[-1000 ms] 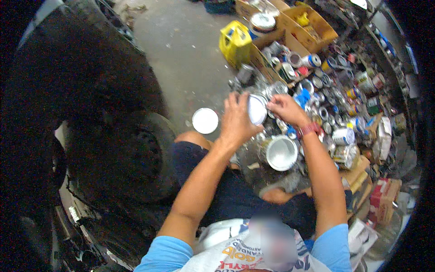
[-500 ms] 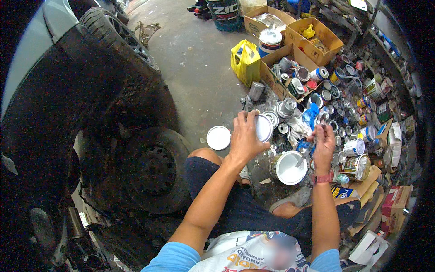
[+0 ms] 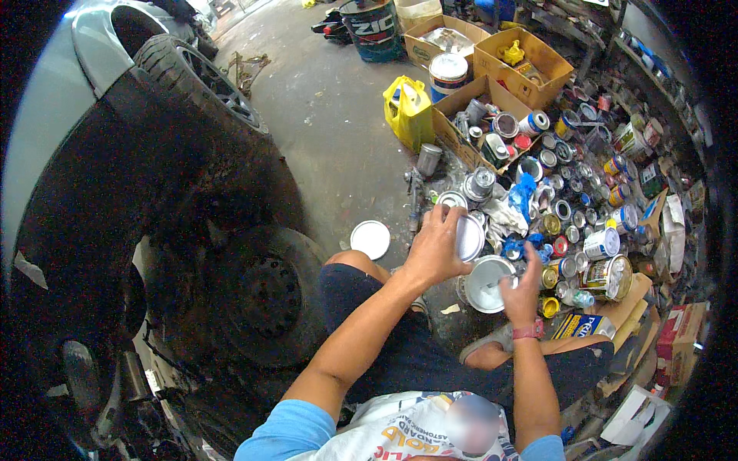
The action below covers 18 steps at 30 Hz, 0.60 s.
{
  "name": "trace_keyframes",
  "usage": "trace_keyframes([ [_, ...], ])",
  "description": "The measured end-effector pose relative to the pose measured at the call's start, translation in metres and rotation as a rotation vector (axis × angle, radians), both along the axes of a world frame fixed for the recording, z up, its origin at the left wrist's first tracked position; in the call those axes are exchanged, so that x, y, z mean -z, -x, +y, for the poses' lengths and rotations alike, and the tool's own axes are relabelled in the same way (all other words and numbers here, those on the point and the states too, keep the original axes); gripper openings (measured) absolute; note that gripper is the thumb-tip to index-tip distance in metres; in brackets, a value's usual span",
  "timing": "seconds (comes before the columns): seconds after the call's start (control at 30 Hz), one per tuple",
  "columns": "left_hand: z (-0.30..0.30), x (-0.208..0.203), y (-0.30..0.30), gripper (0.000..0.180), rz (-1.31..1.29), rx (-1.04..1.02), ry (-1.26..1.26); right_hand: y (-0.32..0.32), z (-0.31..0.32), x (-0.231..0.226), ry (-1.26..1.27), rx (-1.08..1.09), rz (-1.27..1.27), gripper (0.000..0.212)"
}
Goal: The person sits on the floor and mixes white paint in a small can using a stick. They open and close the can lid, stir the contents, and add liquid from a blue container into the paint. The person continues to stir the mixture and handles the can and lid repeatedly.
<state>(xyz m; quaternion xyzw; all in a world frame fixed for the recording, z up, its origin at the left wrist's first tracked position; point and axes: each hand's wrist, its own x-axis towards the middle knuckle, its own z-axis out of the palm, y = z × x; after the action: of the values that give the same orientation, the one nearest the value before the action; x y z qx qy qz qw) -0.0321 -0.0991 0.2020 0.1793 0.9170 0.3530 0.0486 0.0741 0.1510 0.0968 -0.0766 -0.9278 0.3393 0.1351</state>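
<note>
My left hand [image 3: 438, 250] is closed around the side of a round paint can [image 3: 470, 238], its pale grey-white top framed by a metal rim. Just right of it, an open white bucket [image 3: 487, 296] with pale paint inside stands on the floor between my feet. My right hand [image 3: 524, 292], slightly blurred, is over the bucket's right rim, thumb and index finger apart. I can make out no stirrer in it. On the floor left of my left hand lies a round white lid [image 3: 370, 239].
Several paint tins [image 3: 601, 243] crowd the floor to the right. Cardboard boxes [image 3: 530, 69] and a yellow plastic bag [image 3: 409, 113] stand farther ahead. A blue-and-white rag [image 3: 507, 217] lies beyond the bucket. At left are a car wheel [image 3: 269, 300] and a car body [image 3: 58, 123].
My right hand has come down and left toward the bucket; the flat metal stirrer it held no longer shows clearly. My left hand has shifted right and slightly down with the paint can.
</note>
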Motion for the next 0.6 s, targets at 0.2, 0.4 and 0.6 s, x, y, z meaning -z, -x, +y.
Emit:
trace_keyframes([
  [0.2,0.028,-0.011,-0.008,0.103,-0.067,0.156,-0.029,0.011,-0.057,-0.03,0.458,-0.145,-0.045,0.131],
  [0.4,0.062,-0.009,-0.021,0.104,-0.014,0.329,0.022,-0.008,-0.042,0.004,0.484,0.011,0.113,0.124],
  [0.6,0.09,-0.012,-0.037,0.095,-0.015,0.452,0.077,-0.036,-0.022,0.013,0.42,0.153,0.118,0.119],
])
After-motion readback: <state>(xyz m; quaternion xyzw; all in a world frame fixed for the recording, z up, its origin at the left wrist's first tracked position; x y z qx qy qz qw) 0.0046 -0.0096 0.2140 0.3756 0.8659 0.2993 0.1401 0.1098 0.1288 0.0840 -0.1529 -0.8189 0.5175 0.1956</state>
